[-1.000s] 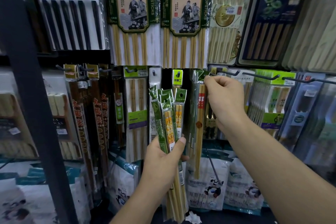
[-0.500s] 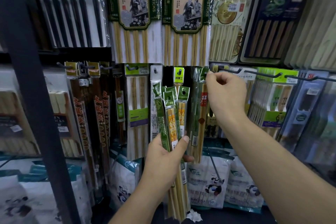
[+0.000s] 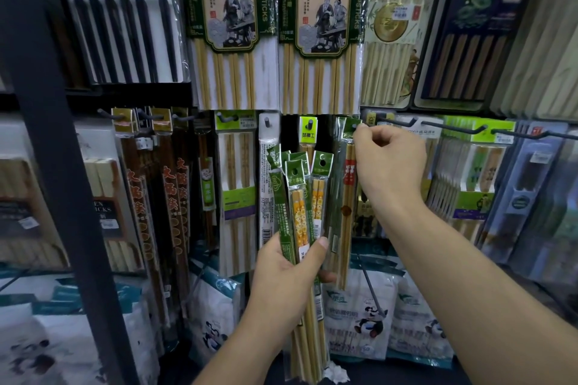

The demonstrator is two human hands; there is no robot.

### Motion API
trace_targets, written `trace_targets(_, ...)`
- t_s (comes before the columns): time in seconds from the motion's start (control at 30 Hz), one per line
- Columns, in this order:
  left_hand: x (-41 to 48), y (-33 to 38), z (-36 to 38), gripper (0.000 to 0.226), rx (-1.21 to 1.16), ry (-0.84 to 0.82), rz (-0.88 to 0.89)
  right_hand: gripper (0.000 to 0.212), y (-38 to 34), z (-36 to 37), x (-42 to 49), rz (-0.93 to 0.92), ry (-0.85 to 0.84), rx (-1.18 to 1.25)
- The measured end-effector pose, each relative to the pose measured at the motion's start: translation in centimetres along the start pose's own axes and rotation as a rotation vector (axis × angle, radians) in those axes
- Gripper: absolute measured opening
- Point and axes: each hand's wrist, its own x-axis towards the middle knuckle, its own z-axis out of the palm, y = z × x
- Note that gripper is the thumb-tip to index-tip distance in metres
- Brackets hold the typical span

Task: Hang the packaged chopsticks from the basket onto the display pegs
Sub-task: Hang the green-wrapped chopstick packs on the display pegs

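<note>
While curled — left hand [image 3: 286, 273] round chopstick bundle [image 3: 297, 197], right hand [image 3: 391, 162] pinching header [image 3: 349, 129].

Head-worn, forward-facing, near display pegs [image 3: 396, 121] (wide-angle)

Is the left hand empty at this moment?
No, the left hand grips a bundle of green-topped chopstick packs, with its thumb across their front.

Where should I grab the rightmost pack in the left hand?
Pinch the pack by its green header, coming from above right. The headers fan apart above the left hand, and this one stands clear at the edge. Lower down, that hand's grip covers it.
</note>
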Motion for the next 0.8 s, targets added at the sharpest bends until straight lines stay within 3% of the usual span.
trace_targets(0.13, 0.1, -0.2, -0.1, 0.005, -0.009, -0.002, 0.015, 0.039, 0.6, 0.3, 0.0, -0.025, 0.019, -0.132)
trace_targets(0.37, 0.5, -0.7, -0.5, 0.007, -0.012, -0.003, 0.032, 0.016, 0.8, -1.2, -1.9, 0.078, 0.007, 0.045)
trace_targets(0.57, 0.5, -0.3, 1.1, 0.021, -0.066, -0.065, 0.046, 0.017, 0.8, -3.3, -5.1, 0.109, -0.337, 0.21)
trace_targets(0.7, 0.3, -0.5, 2.8, 0.016, -0.109, -0.082, 0.029, 0.024, 0.8, -4.2, -4.3, 0.251, -0.302, 0.335)
trace_targets(0.8, 0.4, -0.4, 3.9, 0.009, -0.042, -0.071, 0.045, 0.028, 0.4, -4.7, -2.7, 0.244, -0.242, 0.347)
